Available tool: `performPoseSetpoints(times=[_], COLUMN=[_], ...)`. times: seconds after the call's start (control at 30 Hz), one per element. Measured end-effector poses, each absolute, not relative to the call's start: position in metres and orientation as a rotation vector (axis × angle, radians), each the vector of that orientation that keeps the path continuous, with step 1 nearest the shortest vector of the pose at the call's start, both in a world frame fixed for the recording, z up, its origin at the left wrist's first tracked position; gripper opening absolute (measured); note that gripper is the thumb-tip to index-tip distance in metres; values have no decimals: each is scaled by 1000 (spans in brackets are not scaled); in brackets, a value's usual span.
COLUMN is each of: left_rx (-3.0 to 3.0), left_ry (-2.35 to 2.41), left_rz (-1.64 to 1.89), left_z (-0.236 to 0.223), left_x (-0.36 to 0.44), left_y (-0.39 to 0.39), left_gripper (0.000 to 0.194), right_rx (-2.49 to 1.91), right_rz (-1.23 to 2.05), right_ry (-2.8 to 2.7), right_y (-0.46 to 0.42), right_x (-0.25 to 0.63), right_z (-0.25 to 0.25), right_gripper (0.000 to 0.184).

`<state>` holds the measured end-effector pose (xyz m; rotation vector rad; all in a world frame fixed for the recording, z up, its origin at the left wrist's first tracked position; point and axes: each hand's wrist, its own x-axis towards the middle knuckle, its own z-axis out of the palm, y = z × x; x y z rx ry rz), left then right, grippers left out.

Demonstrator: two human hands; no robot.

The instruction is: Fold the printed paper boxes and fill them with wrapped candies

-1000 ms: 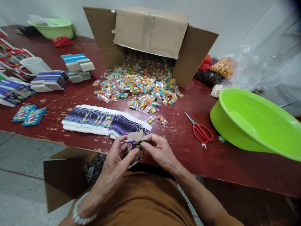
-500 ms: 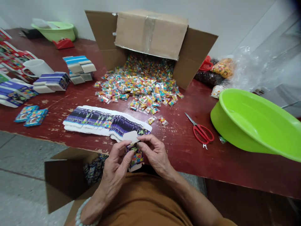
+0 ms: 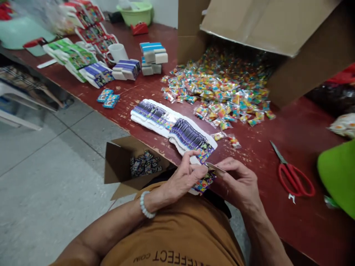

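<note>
1. Two hands in my feed; the left hand comes first. Thumb and bent forefinger are clamped on the small printed box, thumb across its upper left; the remaining fingers are mostly hidden from me.
2. Box is between the hands, near the table edge and just on my side of the fanned flat cartons. Print unreadable from here; I cannot see inside.
3. Right hand: thumb and forefinger pinched together on a flap at the box's top, nearly edge-on to me. Lower fingers hard to make out.
4. Red-handled scissors lie apart, farther right.
5. Green basin, cut off by the frame.
</note>
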<state>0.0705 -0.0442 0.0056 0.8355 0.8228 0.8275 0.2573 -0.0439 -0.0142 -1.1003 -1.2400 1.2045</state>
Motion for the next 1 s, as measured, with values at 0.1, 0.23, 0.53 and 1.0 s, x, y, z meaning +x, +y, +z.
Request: performPoseSetpoints(times=[0.1, 0.23, 0.53, 1.0], left_rx=[714, 678, 674, 713], left_ry=[791, 896, 962, 1043], left_rz=[736, 757, 798, 781], left_z=[3, 4, 7, 11], left_x=[70, 64, 56, 60], left_y=[-44, -40, -30, -31], left_gripper=[52, 59, 64, 68], right_rx=[-1115, -1157, -1065, -1154], right_rz=[1130, 1125, 1626, 1076], right_ry=[-1374, -1450, -1044, -1584], right_y=[-48, -43, -15, -9], right_x=[250, 234, 210, 221], right_z=[-15, -10, 2, 16], right_gripper=[5, 10, 22, 15])
